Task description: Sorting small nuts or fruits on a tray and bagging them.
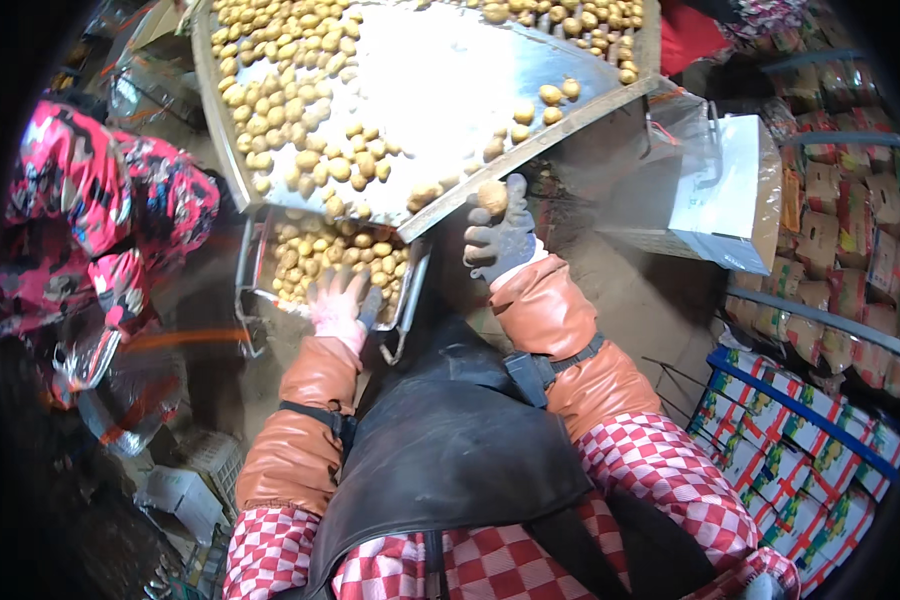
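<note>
My right hand (504, 238), in a dark grey glove, holds a single potato (493, 197) just off the edge of a metal sorting table (570, 67). My left hand (339, 301), gloved in pale pink and grey, rests with fingers spread on potatoes (330, 251) that fill a container below the table's front opening. Many more potatoes (277, 112) lie loose over the left half of the table. Bright glare washes out its middle. A few potatoes (525, 112) sit near its right rim.
At left a person in a pink patterned jacket (82, 180) stands beside plastic-lined boxes (150, 82). A white box with a plastic liner (720, 187) stands on the right. Stacked printed cartons (787, 457) and packed brown cartons (840, 217) line the right side. Metal hooks (394, 349) flank the container.
</note>
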### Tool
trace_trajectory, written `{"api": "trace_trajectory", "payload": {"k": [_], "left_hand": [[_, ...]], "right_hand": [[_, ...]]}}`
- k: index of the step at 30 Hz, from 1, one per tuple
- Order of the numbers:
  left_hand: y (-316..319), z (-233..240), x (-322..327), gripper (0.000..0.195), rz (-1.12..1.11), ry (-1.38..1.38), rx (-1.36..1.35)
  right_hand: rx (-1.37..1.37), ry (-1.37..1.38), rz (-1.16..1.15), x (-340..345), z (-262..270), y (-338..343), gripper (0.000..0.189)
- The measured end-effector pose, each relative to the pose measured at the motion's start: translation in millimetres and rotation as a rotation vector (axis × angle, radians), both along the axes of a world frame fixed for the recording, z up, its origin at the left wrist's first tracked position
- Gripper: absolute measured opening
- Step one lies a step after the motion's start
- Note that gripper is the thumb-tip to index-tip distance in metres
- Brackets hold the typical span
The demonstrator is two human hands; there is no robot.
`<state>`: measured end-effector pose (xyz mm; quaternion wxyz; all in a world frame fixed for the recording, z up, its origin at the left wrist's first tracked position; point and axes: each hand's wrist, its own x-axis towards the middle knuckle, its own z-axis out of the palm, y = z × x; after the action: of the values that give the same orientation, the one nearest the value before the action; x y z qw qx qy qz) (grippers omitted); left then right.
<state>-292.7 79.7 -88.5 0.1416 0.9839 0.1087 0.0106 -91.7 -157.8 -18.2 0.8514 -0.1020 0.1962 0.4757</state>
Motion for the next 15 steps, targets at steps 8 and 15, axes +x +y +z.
{"api": "trace_trajectory", "payload": {"k": [8, 15], "left_hand": [[12, 5, -22, 0.042, -0.013, 0.272, -0.125], [24, 20, -53, 0.060, -0.041, 0.221, -0.006]], "right_hand": [[-0.867, -0.591, -0.466, 115, 57, -140, 0.045], [-1.128, -0.748, -0.580, 185, 53, -203, 0.043]]}}
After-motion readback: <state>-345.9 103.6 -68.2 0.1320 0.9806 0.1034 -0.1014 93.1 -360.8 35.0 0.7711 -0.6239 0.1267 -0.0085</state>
